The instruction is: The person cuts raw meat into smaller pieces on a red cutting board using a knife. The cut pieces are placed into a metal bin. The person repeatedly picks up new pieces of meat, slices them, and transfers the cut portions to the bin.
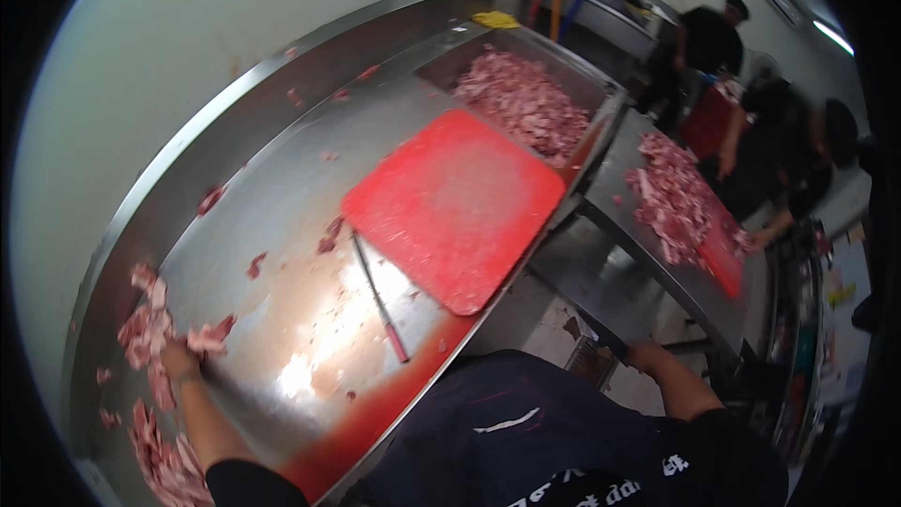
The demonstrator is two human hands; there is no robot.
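At the far left of the steel table, my left hand (180, 360) reaches into scraps of raw meat (144, 330) along the raised back edge. Its fingers look closed among the pieces, and their tips are hidden. My right hand (645, 357) is low on the right, by the edge of a steel shelf; whether it grips anything does not show. Between my arms lies a narrow knife (377, 299) with a red handle, its blade end near the red cutting board (455, 211). A small scrap of meat (330, 235) lies beside the board.
A heap of cut meat (526, 99) fills the table's far end, near a yellow cloth (495, 20). Across a gap stands a second steel table (610, 197) with more meat (671, 197). Two people in dark clothes (710, 42) are over there, one with hands near the meat.
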